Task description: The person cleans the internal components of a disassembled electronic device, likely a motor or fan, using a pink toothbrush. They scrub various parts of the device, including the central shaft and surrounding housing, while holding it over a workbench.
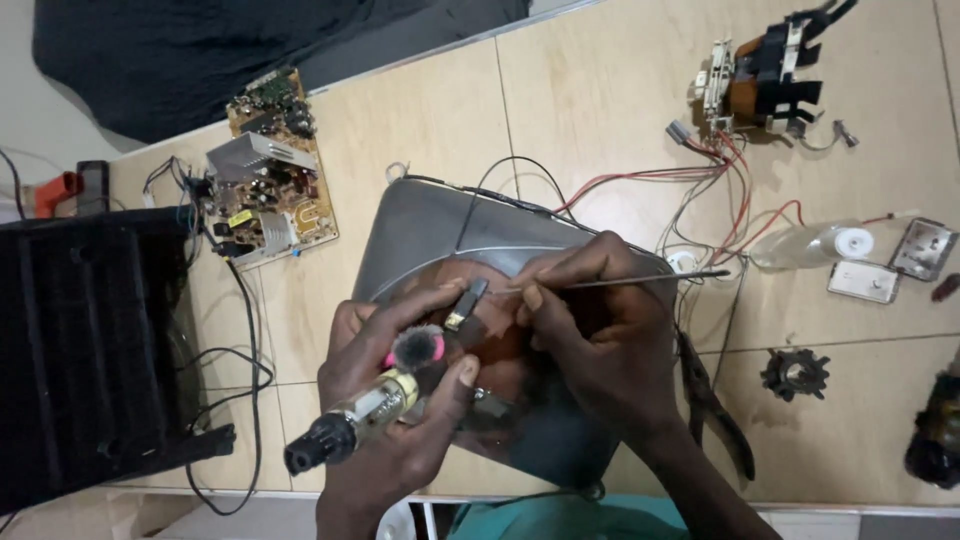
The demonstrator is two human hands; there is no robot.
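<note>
At the counter's point(420, 130) left edge, a black slatted housing point(85, 350), lying flat and running off the near-left corner. Behind it, near the far-left corner, a small orange and black tool point(70, 188). Just right of the housing, a circuit board point(270, 170) crowded with components and a metal shield, tilted, black cables point(245, 400) trailing from it toward the near edge. Beyond the far edge, dark cloth point(230, 50).

Mid-counter, a grey picture tube point(430, 235) lying face down, its rear toward the camera. Over its near part, the left hand point(395, 410), closed around a brush with a clear, gold-banded handle and black end cap point(345, 425), bristles grey and pink, pointing up toward the tube's centre. Pinched at the same fingertips, a small black and gold part point(465, 305). Just right, the right hand point(600, 340), fingers clamped on a thin metal rod point(630, 281) held nearly level, tip pointing right. Both hands above the tube, nearly touching each other.

Right of the right wrist, black pliers point(715, 410) lying flat toward the near edge. Red, black and white wires point(720, 190) running from the tube to a black and brown yoke assembly point(770, 85) near the far-right corner. Further right, a clear tube piece with a white cap point(815, 245), two small flat plates point(895, 265), and a dark toothed wheel point(795, 373). At the right edge, a dark object point(938, 430), partly cut off, unclear.
</note>
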